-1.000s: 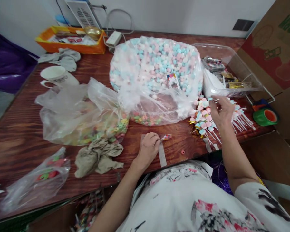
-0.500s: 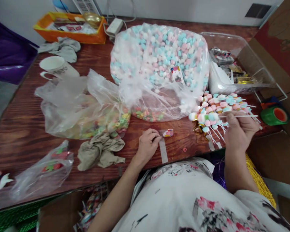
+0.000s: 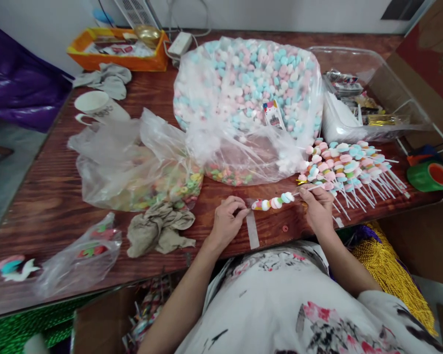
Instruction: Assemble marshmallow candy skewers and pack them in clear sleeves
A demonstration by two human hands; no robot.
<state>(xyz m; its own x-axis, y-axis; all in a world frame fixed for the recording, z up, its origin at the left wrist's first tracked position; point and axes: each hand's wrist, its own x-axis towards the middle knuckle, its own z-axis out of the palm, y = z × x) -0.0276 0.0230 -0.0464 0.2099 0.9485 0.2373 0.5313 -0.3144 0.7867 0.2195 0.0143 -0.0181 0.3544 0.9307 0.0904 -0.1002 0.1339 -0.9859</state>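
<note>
Near the table's front edge my left hand pinches a small clear printed wrapper. My right hand grips the white stick of a candy skewer, threaded with white, pink, green and blue pieces. The skewer lies level between my hands, its left end at or just inside the wrapper's mouth; I cannot tell how deep. Beyond my right hand lies a pile of similar candy skewers, sticks toward me. A strip of pale tape is on the table below the wrapper.
Behind stands a big clear bag of pastel candies, beside a bag of ring-shaped candies. A crumpled cloth and a mug are at left. Right are a clear plastic bin and a green tape roll.
My right hand has brought the candy skewer left and toward me, from above the pile to the wrapper. My left hand stays nearly in place. The view has shifted slightly.
</note>
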